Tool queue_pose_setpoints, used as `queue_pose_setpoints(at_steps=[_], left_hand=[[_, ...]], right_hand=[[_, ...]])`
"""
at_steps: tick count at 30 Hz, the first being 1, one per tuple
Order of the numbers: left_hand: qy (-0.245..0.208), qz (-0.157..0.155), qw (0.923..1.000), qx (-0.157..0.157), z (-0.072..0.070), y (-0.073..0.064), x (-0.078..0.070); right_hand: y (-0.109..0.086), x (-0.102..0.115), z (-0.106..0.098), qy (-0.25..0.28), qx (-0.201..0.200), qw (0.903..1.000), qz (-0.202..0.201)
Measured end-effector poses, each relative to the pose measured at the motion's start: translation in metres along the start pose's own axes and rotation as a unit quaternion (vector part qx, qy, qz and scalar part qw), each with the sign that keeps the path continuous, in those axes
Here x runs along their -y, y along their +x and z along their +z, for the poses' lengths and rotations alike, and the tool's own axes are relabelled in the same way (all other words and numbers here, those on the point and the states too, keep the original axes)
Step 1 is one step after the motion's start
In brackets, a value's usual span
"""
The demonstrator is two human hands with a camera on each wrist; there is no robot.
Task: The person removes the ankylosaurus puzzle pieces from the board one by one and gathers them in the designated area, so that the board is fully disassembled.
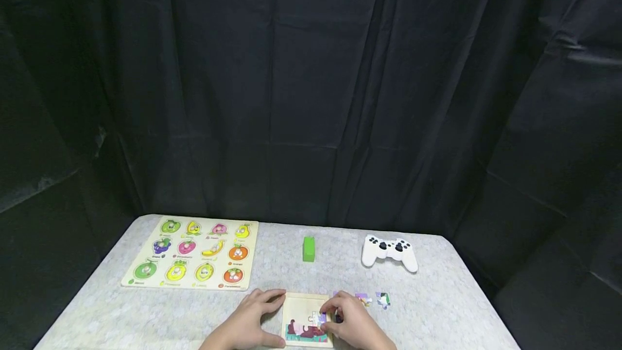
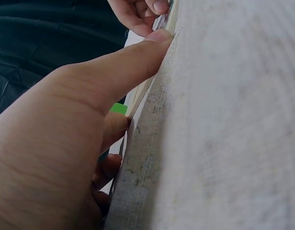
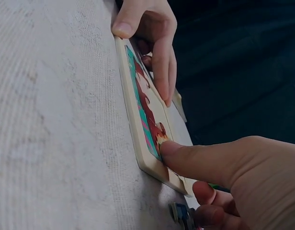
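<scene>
A small square wooden jigsaw tray (image 1: 296, 307) lies at the table's near side. Assembled pieces (image 1: 303, 332) with a brown and teal picture fill its near part; bare wood shows in the far part. My left hand (image 1: 250, 320) grips the tray's left side, thumb (image 2: 154, 43) at the near corner and forefinger at the far one. Over the tray's right side, my right hand (image 1: 352, 320) pinches a white and purple jigsaw piece (image 1: 318, 318) between thumb and forefinger, beside the assembled ones. In the right wrist view the right thumb (image 3: 171, 148) hides part of the picture.
Loose jigsaw pieces (image 1: 383, 300) lie right of the tray, some partly behind my right hand. A fruit peg puzzle board (image 1: 223, 280) lies at the left. Farther back are a green block (image 1: 308, 249) and a white game controller (image 1: 389, 253). Dark curtain (image 1: 311, 96) surrounds the table.
</scene>
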State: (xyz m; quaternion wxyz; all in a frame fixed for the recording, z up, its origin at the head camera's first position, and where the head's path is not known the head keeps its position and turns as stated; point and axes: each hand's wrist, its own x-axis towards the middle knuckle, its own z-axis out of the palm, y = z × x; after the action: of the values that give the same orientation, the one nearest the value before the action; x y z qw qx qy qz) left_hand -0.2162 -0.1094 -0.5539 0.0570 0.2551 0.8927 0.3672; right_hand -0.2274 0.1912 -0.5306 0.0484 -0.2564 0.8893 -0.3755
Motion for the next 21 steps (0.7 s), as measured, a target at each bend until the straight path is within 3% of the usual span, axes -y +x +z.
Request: queue_pose_setpoints(at_steps=[7,15,21], left_hand=[[0.008,0.01,0.9999,-0.002,0.0008,0.0007,0.0008],[0.008,0.008,0.9999,-0.002,0.0018,0.0002,0.0022],[0.014,0.01,0.9998,-0.005,0.0022,0.0008,0.0025]], right_hand=[[0.0001,0.0011,0.0025,0.015,-0.012,0.9998,0.0],[0.0,0.0003,0.0027,0.058,0.008,0.9982,0.013],[0.0,0.0019,0.003,0.061,0.015,0.9978,0.022]])
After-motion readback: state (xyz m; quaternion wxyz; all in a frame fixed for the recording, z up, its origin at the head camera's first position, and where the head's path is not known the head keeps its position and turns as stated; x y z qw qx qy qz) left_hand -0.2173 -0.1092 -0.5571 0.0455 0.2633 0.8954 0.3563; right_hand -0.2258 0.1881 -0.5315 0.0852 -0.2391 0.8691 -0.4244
